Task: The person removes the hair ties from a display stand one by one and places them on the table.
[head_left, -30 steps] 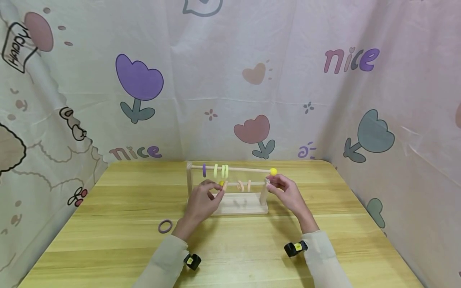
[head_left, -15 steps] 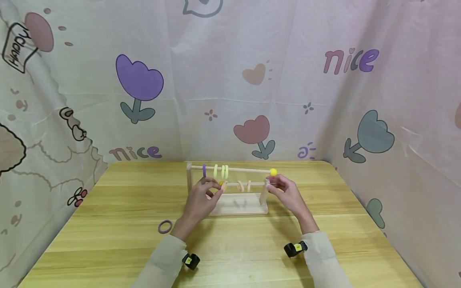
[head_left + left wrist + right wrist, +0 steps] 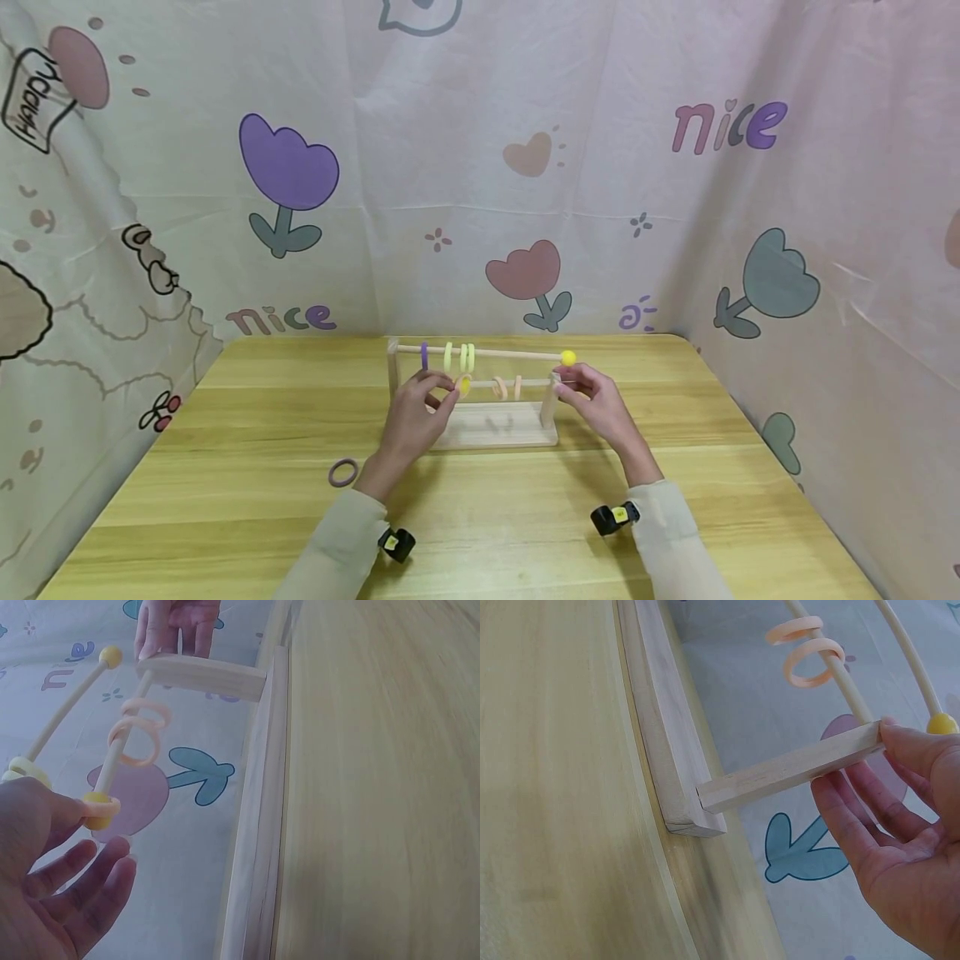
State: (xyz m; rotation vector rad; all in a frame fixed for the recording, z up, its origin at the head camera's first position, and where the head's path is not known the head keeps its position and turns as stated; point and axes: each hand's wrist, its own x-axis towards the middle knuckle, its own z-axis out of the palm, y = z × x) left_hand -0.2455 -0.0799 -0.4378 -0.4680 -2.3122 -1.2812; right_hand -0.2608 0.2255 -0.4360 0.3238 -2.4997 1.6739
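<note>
A wooden stand (image 3: pixel 487 433) has two rods, each tipped with a yellow ball. My left hand (image 3: pixel 416 412) pinches a peach ring (image 3: pixel 112 807) between thumb and finger. In the left wrist view that ring is around the yellow ball (image 3: pixel 97 814) at the lower rod's free end. Two more peach rings (image 3: pixel 814 664) hang on the same rod. My right hand (image 3: pixel 597 404) grips the top of the short wooden post (image 3: pixel 791 766), thumb on its end and fingers beneath. On the upper rod (image 3: pixel 510 354) hang a purple ring (image 3: pixel 424 356) and several pale yellow rings (image 3: pixel 448 357).
A mauve ring (image 3: pixel 342 472) lies on the wooden table (image 3: pixel 225 517), left of my left forearm. The upper rod's yellow ball (image 3: pixel 568 357) sits just above my right hand. A printed curtain (image 3: pixel 420 167) stands behind the table.
My left hand has shifted slightly left, and the pinched peach ring has moved from beside the lower rod's yellow ball to around it. The right hand stays on the post.
</note>
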